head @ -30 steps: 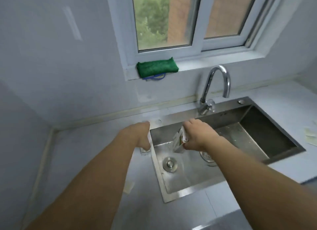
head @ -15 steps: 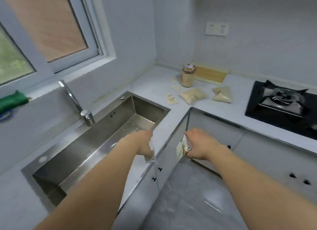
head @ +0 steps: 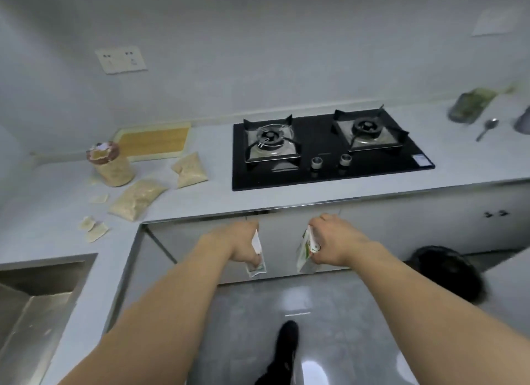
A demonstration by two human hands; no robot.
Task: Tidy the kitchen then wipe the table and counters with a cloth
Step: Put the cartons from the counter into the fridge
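Note:
My left hand (head: 241, 245) grips a small white wrapper (head: 257, 257) that hangs below its fingers. My right hand (head: 334, 240) holds a green and white packet (head: 305, 248). Both hands are out in front of me over the floor, just before the cabinet fronts under the white counter (head: 218, 195). On the counter's left corner lie two clear bags of beige grain (head: 137, 198) (head: 189, 169), a brown paper bag (head: 113, 166) and a few torn scraps (head: 93, 229).
A black two-burner gas hob (head: 324, 149) is set in the counter ahead. A wooden board (head: 155, 141) leans at the wall. The steel sink (head: 34, 304) is at lower left. A spoon (head: 487, 128) and a blurred container (head: 470, 103) lie far right. A black bin (head: 447, 272) stands on the floor.
My view has swung right from the sink and window to the hob counter. Both hands kept hold of their packets and moved with me, now over the floor.

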